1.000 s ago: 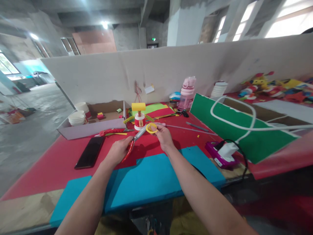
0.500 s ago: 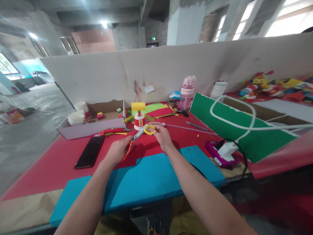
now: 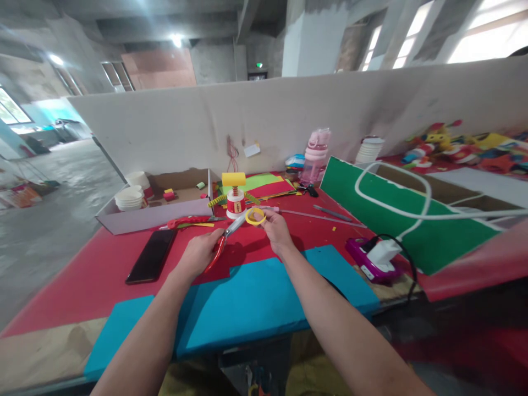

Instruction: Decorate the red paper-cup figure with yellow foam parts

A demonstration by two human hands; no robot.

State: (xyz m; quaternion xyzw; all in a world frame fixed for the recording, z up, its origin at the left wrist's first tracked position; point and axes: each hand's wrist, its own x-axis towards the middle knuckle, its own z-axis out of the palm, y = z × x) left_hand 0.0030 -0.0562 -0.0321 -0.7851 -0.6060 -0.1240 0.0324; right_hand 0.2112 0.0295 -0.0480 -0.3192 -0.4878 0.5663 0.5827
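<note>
My left hand (image 3: 201, 252) is closed around the red handles of a pair of scissors (image 3: 234, 226), whose silver blades point up and to the right. In my right hand (image 3: 277, 230) a thin yellow ring (image 3: 255, 216) is pinched between thumb and fingers, beside the scissors' tips. I cannot tell whether the blades touch the ring. Just behind stands a figure made from a red and white paper cup (image 3: 236, 205). It has a spring-like neck, a yellow roll (image 3: 233, 179) on top and pleated yellow-green arms out to both sides.
A black phone (image 3: 151, 256) and a red-handled tool (image 3: 184, 221) lie left, near an open box (image 3: 157, 215) holding cups. Blue foam sheets (image 3: 264, 308) line the front edge. To the right are a purple power strip (image 3: 373, 261), a white cable and a green board (image 3: 396, 214).
My right hand has shifted slightly to the right with the yellow ring, which now looks more open toward me. The left hand and scissors have barely moved.
</note>
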